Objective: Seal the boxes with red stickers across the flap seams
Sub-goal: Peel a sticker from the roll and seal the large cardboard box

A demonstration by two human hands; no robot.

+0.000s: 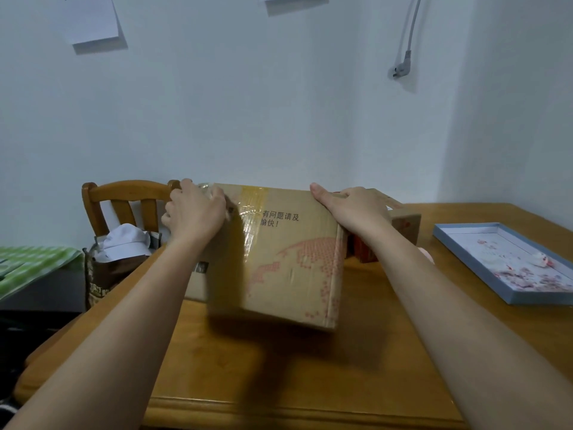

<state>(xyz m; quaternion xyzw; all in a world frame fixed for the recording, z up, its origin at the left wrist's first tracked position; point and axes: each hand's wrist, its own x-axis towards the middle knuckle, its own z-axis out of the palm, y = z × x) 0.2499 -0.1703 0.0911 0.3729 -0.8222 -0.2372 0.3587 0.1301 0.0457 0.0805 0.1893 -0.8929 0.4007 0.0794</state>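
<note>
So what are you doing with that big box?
A person holds a cardboard box with both hands over the wooden table. The left hand grips its far left corner, and the right hand grips the far right edge. The box is tilted toward the camera, with clear tape down one face. A shallow blue tray lies to the right. No red sticker shows on this box.

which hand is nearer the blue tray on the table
Right. The right hand grips the far right corner of the cardboard box, on the side toward the blue tray. The left hand grips the box's far left corner, farther away.
</note>
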